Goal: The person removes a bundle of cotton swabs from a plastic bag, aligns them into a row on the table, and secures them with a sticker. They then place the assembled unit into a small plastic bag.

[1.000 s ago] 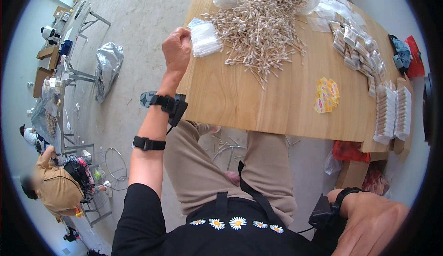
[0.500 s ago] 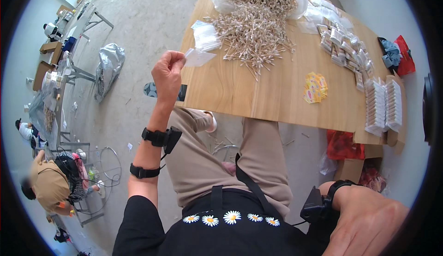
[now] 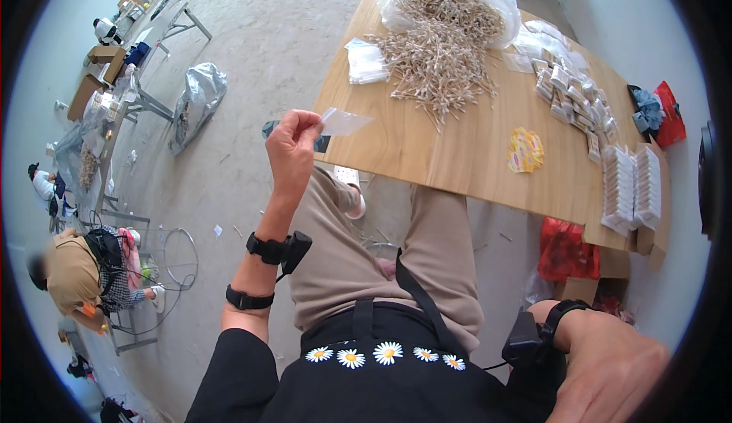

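Between the thumb and fingers of my left hand [image 3: 293, 144] a small clear plastic bag [image 3: 345, 122] is pinched, held near the table's left front corner. Beyond it lies a stack of clear plastic bags [image 3: 367, 62]. To the right of that stack spreads a big heap of cotton swabs [image 3: 438, 76], spilling out of a large clear bag [image 3: 385, 3]. My right hand [image 3: 614, 366] is low at the right, away from the table and close to my body. Its back shows, but its fingers are hidden. Yellow printed cards [image 3: 525, 151] lie in a small pile near the front edge.
Packed swab boxes [image 3: 576, 99] cover the wooden table's [image 3: 427, 152] right side, with rows of filled packs [image 3: 619, 186] at its right corner. A red bag [image 3: 568, 251] is below. At the left, a person [image 3: 72, 274] is beside another table; a grey plastic bag [image 3: 197, 106] stands on the floor.
My left hand has moved slightly right and toward me with the plastic bag, which now sits farther from the stack. The whole view has shifted a little; my right hand stays low.
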The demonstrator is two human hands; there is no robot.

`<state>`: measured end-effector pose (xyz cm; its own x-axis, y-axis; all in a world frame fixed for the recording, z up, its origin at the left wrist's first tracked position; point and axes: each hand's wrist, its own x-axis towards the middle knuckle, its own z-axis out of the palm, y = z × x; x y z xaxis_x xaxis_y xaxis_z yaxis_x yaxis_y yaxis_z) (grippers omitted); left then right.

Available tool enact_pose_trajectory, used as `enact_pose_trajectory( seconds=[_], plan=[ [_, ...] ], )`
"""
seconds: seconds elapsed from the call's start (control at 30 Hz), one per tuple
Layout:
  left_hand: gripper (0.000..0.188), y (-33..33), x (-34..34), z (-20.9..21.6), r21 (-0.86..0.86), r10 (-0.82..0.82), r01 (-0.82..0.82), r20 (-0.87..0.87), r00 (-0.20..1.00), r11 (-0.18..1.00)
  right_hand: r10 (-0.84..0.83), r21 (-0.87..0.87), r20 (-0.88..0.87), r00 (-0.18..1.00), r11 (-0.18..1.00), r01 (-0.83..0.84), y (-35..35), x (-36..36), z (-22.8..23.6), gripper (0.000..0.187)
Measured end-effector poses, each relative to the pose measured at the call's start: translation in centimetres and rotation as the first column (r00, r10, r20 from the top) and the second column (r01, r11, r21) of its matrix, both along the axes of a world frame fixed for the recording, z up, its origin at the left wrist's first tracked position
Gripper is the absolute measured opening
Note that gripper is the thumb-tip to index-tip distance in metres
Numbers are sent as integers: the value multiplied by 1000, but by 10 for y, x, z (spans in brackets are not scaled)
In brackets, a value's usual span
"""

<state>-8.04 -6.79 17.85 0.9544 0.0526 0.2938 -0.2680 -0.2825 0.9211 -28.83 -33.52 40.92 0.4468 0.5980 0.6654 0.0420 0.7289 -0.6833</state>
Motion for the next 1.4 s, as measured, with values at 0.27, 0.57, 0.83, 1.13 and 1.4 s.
enact_pose_trajectory(
  seconds=[0.27,0.57,0.83,1.13,1.4],
  plan=[
    [3,13,-18,-3,-60,-10,5,-77,997,998,-193,96,-67,979,975,199,17,-11,-1,45],
    [2,27,-23,-6,-106,11,-19,-74,997,994,-559,-144,-404,724,821,553,30,64,-110,43],
    [2,42,-27,-4,-219,35,-53,-86,996,974,-770,-649,-361,527,613,450,60,110,-228,45],
    [6,66,-27,-16,-385,-169,50,-281,945,922,-824,-823,-182,536,426,376,77,126,-279,58],
    [14,47,-34,-17,-433,-339,177,-332,880,884,-798,-730,260,543,206,652,109,155,-250,25]
  ],
)
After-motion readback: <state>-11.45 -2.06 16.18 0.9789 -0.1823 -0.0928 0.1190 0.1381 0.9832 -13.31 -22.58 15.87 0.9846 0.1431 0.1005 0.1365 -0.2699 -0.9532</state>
